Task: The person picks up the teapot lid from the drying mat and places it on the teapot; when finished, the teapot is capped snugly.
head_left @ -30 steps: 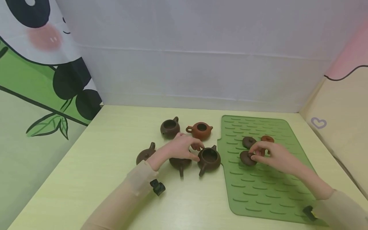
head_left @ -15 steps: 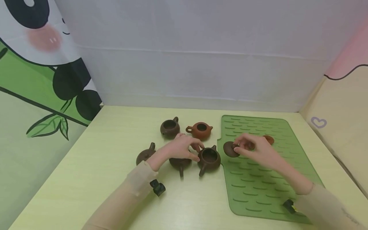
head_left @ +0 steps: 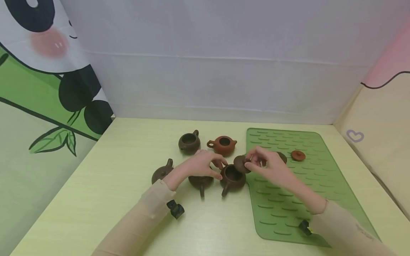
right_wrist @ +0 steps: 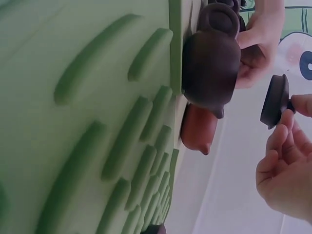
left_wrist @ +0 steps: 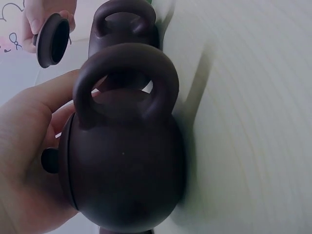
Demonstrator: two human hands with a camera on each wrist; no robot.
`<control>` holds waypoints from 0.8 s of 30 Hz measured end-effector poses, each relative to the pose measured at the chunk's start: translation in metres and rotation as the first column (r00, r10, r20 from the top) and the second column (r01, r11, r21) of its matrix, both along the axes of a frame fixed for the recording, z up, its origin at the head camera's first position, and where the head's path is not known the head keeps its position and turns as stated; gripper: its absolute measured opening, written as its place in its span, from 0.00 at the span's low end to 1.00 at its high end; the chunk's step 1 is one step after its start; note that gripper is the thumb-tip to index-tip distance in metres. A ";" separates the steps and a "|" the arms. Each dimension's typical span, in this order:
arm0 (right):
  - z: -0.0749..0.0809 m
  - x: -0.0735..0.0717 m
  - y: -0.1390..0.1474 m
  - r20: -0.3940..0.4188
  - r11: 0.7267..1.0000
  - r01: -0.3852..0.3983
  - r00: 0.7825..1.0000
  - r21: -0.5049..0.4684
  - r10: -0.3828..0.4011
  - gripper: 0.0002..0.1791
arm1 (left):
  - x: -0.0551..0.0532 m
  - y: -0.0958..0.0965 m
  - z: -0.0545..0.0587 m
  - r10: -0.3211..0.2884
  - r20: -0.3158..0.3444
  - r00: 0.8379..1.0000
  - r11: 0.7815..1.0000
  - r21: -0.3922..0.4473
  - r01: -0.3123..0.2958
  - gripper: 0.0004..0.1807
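Note:
My right hand point(head_left: 269, 165) pinches the knob of a dark brown teapot lid point(head_left: 241, 164) between thumb and fingertips. The lid is tilted above the far right rim of a lidless dark teapot point(head_left: 233, 182), its underside showing in the left wrist view. Curved round the left side of that teapot is my left hand point(head_left: 203, 163), thumb and fingertips at its rim. Under the left hand stands a lidded dark teapot point(left_wrist: 126, 165), partly covered by it in the head view. Another lidded teapot point(head_left: 160, 173) sits left of the forearm.
At the back stand a lidless dark teapot point(head_left: 189, 144) and a lidless red-brown teapot point(head_left: 225, 146). A green ridged mat point(head_left: 288, 220) lies on the right, bearing a red-brown lid point(head_left: 298, 155) and a dark lid point(head_left: 282, 157) partly behind the right hand.
My right hand has lifted the dark lid off the green mat and carried it left to the lidless teapot. The left hand has stayed in place.

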State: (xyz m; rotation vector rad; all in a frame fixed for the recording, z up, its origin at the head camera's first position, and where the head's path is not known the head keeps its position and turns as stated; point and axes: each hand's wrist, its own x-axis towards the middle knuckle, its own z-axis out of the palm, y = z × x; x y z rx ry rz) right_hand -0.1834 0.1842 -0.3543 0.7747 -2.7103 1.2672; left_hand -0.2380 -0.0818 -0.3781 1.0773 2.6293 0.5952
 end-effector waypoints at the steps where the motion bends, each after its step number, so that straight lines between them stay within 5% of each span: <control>1: -0.001 0.000 -0.002 0.006 1.000 -0.003 1.000 -0.002 0.003 0.07 | 0.000 0.000 0.000 -0.002 0.000 1.000 1.000 0.002 0.002 0.24; 24: -0.023 -0.004 -0.021 0.082 0.996 -0.068 0.995 0.052 0.064 0.06 | -0.001 0.000 0.001 -0.026 0.047 0.999 0.999 0.047 0.024 0.23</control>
